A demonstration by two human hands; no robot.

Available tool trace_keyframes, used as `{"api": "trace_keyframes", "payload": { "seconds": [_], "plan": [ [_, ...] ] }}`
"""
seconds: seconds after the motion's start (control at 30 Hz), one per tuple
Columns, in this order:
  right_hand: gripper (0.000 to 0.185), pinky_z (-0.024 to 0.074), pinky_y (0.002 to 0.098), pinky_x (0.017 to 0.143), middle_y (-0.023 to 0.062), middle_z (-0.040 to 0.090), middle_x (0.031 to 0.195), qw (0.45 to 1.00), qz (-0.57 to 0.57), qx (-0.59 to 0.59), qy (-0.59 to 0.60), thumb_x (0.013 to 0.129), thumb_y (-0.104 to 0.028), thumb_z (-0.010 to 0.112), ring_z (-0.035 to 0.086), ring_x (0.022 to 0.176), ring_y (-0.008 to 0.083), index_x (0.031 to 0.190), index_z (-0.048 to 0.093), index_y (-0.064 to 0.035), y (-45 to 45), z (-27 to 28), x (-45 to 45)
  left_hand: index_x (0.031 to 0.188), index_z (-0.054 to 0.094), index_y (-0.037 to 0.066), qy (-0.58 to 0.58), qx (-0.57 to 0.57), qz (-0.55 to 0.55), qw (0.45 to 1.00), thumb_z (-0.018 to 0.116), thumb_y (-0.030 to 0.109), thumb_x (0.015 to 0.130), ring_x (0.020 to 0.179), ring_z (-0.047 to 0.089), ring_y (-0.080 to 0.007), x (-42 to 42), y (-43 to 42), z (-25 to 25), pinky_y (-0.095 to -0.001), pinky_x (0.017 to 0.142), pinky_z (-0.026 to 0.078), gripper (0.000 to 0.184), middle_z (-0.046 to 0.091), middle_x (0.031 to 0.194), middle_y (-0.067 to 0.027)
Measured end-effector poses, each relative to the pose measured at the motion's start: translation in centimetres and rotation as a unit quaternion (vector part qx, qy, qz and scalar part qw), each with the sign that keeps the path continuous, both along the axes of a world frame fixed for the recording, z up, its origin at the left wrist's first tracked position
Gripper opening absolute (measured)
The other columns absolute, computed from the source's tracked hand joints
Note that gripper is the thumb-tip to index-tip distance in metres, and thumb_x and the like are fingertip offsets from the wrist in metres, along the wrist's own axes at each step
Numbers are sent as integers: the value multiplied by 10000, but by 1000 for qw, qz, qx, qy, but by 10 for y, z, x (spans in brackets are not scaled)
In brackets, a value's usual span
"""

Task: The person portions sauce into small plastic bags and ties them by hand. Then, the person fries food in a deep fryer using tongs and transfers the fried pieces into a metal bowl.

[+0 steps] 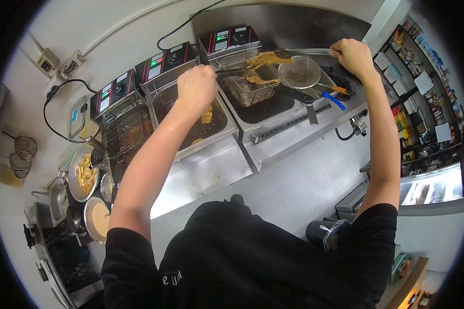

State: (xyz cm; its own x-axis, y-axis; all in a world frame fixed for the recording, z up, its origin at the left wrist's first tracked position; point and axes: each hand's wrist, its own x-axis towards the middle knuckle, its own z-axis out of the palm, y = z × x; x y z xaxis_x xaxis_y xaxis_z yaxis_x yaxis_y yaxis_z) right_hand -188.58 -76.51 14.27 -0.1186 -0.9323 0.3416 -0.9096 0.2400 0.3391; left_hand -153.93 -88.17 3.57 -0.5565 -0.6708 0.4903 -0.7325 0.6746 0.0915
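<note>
My right hand [354, 57] is closed on metal tongs [314, 51], which reach left to a golden-brown fried piece [263, 59] above the right fryer. My left hand [197, 85] is a fist over the middle fryer, wrapped round a thin dark handle [231, 70] that points toward a second fried piece [262, 80]; the tool's far end is unclear. Below these pieces a wire fry basket [250, 91] hangs in the right fryer. Some yellow-brown food [206, 114] shows in the middle fryer [219, 131], partly hidden by my left arm.
A round mesh strainer [299, 72] lies right of the basket, near a blue-handled tool [333, 100]. Another wire basket [123, 129] sits in the left fryer. At left stand a bowl of pale yellow pieces [86, 174] and a bowl of batter [97, 219]. Stocked shelves [423, 98] line the right.
</note>
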Motion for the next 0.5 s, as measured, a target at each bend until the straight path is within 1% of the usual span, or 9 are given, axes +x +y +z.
{"api": "trace_keyframes", "payload": {
  "seconds": [0.03,0.1,0.13,0.2,0.27,0.33,0.37,0.47,0.5],
  "plan": [
    [192,523,410,717,123,691,833,1000,3,-1,-8,801,-243,665,665,810,299,948,734,-142,0,-1,-2,834,694,27,1,0,2,1000,618,187,826,759,668,-352,0,-2,-2,-437,667,535,177,671,805,-195],
    [187,522,409,713,123,691,826,1000,6,-3,-3,799,-243,666,665,804,302,940,735,-141,0,0,-3,789,683,28,-17,-38,-4,999,618,165,820,744,665,-342,-2,-5,-5,-435,655,531,155,670,803,-167],
    [182,521,408,709,124,690,820,1000,7,-5,1,798,-243,667,664,798,304,932,737,-141,0,0,-4,789,683,28,-17,-39,-2,999,618,165,820,744,665,-342,-1,-7,-7,-435,655,531,155,670,803,-167],
    [184,517,416,715,125,689,836,1000,-5,-2,9,814,-244,651,659,808,315,940,732,-137,1,4,-10,785,673,29,-57,-37,-7,998,610,151,823,748,662,-331,1,-6,-6,-430,648,528,142,663,811,-145],
    [187,514,427,724,129,688,860,1000,-23,-1,6,834,-241,631,652,821,334,952,727,-132,7,12,-12,795,670,30,-54,-42,-10,998,613,146,821,756,663,-325,4,-6,-8,-427,648,530,131,662,820,-144],
    [184,519,416,721,128,689,840,1000,-16,-11,0,811,-251,655,659,806,321,933,733,-138,5,9,-16,806,667,31,-52,-47,-12,997,615,140,818,763,663,-320,3,-7,-10,-425,648,532,121,660,829,-144],
    [182,525,405,719,126,690,819,1000,-9,-22,-6,788,-260,680,667,792,309,915,739,-144,4,6,-18,807,661,27,-53,-54,-15,997,619,126,799,760,665,-312,0,-5,-10,-416,647,537,108,658,829,-142],
    [184,529,402,730,122,694,840,1000,2,-9,6,778,-270,689,672,801,300,911,740,-154,-13,-13,-11,811,651,18,-66,-78,-31,994,619,96,760,757,668,-295,-19,3,-12,-397,644,547,98,654,832,-141],
    [180,532,411,735,133,693,850,1000,10,-1,-4,774,-270,692,676,812,302,888,736,-137,-20,-19,-4,813,646,14,-80,-94,-42,991,616,80,740,756,669,-287,-26,7,-14,-386,641,551,103,652,836,-142]
  ]
}}
